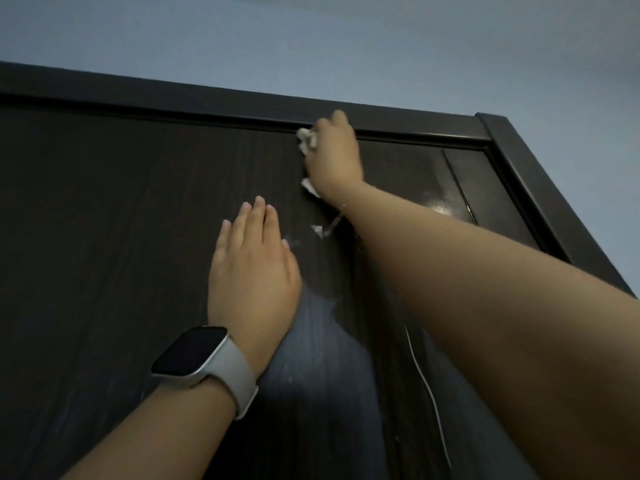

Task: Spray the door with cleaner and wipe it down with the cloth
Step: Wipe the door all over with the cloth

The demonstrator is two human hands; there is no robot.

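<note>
Right hand (334,154) bunched around white cloth (306,142) against dark wood-grain door (121,220) just under top frame (207,102); left hand (254,268) flat, fingers straight, on door.

1. The door (138,209) is showing a very dark brown, almost black, with a fine wood-grain streaking under both hands.
2. The cloth (306,142), peeking out beside the right hand (334,155), is looking off-white.
3. The watch (194,356), just behind the left hand (254,268), is showing a black face, a silver case and a pale grey strap.
4. The wall (311,46), beyond the right hand, is appearing a flat grey-blue.
5. The frame (519,161) is looking black, slightly glossy.
6. A pale whitish smear (322,327) is streaking the door between the two arms.
</note>
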